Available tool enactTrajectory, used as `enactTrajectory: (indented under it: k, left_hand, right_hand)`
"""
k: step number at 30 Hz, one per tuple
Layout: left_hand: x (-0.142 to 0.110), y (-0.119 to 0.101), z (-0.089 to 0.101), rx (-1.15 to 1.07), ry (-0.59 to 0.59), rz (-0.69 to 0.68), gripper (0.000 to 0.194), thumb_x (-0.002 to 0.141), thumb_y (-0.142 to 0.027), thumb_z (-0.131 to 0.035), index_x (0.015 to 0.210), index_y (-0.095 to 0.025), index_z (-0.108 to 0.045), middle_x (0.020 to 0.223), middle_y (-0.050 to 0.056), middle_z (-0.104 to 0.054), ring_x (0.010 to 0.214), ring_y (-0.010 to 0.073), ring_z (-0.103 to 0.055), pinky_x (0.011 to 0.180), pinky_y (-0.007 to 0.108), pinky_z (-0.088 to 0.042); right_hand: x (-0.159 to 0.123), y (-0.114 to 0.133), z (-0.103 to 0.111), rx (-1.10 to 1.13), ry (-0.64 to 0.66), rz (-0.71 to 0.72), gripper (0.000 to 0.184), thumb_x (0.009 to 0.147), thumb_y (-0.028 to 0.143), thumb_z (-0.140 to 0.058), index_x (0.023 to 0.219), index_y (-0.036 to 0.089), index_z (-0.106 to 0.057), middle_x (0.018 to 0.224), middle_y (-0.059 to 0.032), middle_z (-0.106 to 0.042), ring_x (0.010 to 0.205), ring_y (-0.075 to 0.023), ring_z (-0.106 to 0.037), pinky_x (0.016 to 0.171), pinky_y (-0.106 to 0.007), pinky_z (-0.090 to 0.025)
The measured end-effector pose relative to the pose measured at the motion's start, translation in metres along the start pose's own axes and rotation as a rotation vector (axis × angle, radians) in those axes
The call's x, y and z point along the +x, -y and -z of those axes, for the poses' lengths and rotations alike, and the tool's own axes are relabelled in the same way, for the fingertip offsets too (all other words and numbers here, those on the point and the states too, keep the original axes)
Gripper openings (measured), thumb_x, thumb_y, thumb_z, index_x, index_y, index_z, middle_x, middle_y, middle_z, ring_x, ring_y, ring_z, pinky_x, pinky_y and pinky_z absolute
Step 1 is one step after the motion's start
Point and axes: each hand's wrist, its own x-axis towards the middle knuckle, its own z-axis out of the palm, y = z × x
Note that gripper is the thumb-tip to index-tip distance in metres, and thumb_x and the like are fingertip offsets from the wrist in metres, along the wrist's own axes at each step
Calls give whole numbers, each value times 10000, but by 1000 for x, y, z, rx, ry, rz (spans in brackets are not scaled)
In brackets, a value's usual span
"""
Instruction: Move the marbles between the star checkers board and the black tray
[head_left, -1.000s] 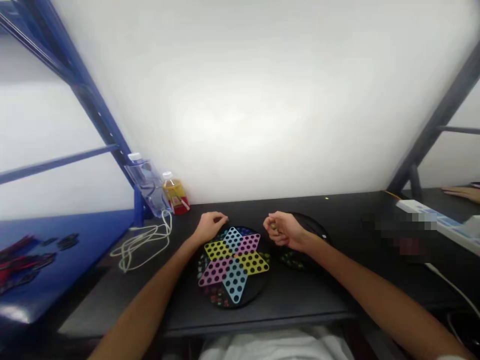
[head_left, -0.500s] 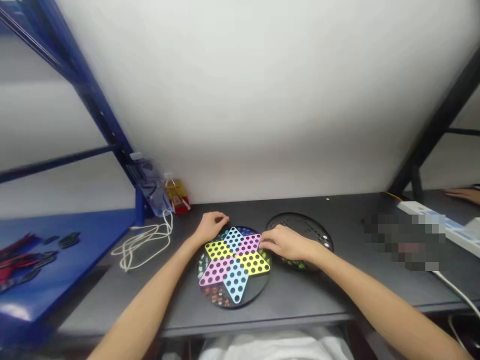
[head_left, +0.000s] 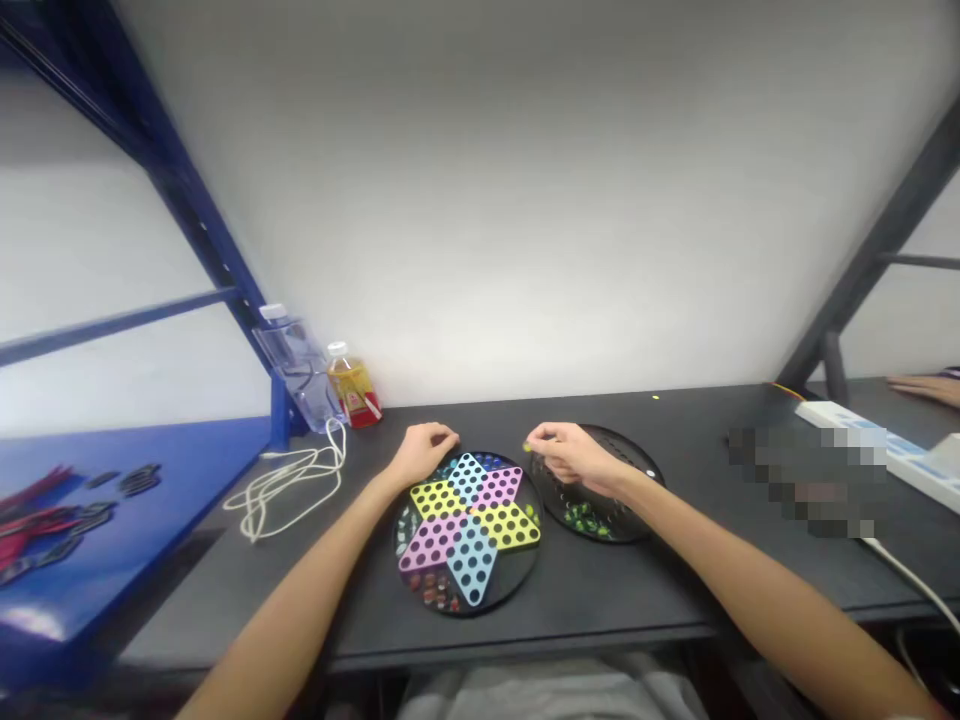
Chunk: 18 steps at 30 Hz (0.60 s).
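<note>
My right hand (head_left: pixel 571 455) is raised over the left part of a round black tray (head_left: pixel 637 530). Its thumb and forefinger pinch a small yellow-green marble (head_left: pixel 527 447). Several green marbles (head_left: pixel 586 521) lie at the near side of that tray. To the left is a Chinese checkers board (head_left: pixel 471 540) with a star of yellow, pink and blue points. Around its rim sit reddish marbles (head_left: pixel 439 592), clear ones (head_left: pixel 407 527), blue ones (head_left: pixel 491 462) and a few yellow-green ones (head_left: pixel 532 514). My left hand (head_left: pixel 424 452) rests at the board's far left edge, fingers loosely curled, nothing visible in them.
A white cable (head_left: pixel 259 492) is coiled on the dark table at left, near a bottle of amber liquid (head_left: pixel 352 388) and a clear plastic container (head_left: pixel 300 370). A power strip (head_left: pixel 892 450) lies at right beside a blurred-out patch. Another person's hand (head_left: pixel 926 388) shows at far right.
My right hand has lifted from the board's right edge and moved up and right over the tray. A yellow-green marble now shows at its fingertips. My left hand has stayed in place.
</note>
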Motion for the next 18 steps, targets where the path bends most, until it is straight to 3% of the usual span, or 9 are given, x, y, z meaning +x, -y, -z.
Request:
enactTrajectory:
  k: [2,4,7,10,13,15,18]
  left_hand:
    - [0,-1,1,5,8,2,324,866,-421,-512,840,-202,-749,852,39,-726,779,184,-639,764,280,-482]
    - [0,-3,2,3,13,1,326,865,-422,-512,837,-198,-748,860,41,-726,788,186,-639,769,281,-481]
    - [-1,-6,3,-5,20,-11,330,870,-418,-507,839,-196,-749,875,46,-724,802,189,-638,779,284,-478]
    - [-1,-6,3,2,20,-19,321,873,-410,-507,847,-203,-750,858,46,-718,786,185,-632,760,282,-474]
    - [-1,-5,2,14,24,-17,316,869,-415,-514,846,-204,-748,835,46,-711,764,181,-624,738,279,-471]
    - [-1,-4,2,8,26,-15,321,868,-421,-514,843,-201,-746,833,47,-709,760,179,-622,736,278,-471]
    - [-2,-5,2,-8,27,-15,323,868,-420,-514,845,-197,-745,846,49,-707,769,181,-622,737,278,-473]
  right_hand:
    - [4,-4,5,282,-10,-32,278,811,429,-635,908,176,-573,482,122,-252,400,-51,-142,388,-184,-131]
    - [8,-6,8,445,-20,-30,287,815,445,-620,882,171,-565,489,115,-249,409,-55,-131,383,-189,-125]
    - [10,-7,4,437,-20,-52,353,836,526,-572,766,182,-528,487,104,-258,406,-57,-125,383,-203,-114]
    - [7,-7,-4,96,-56,-17,462,840,569,-553,603,190,-436,468,90,-259,402,-59,-159,403,-220,-128]
    - [0,-4,-9,-482,-74,130,476,827,534,-595,538,167,-501,464,49,-396,455,-78,-321,471,-226,-234]
    - [-5,0,-11,-782,-4,203,379,832,481,-613,627,164,-649,557,8,-572,552,-111,-466,555,-231,-314]
    - [-10,6,-12,-946,130,212,244,863,398,-592,862,222,-761,784,-26,-723,715,-159,-603,677,-245,-385]
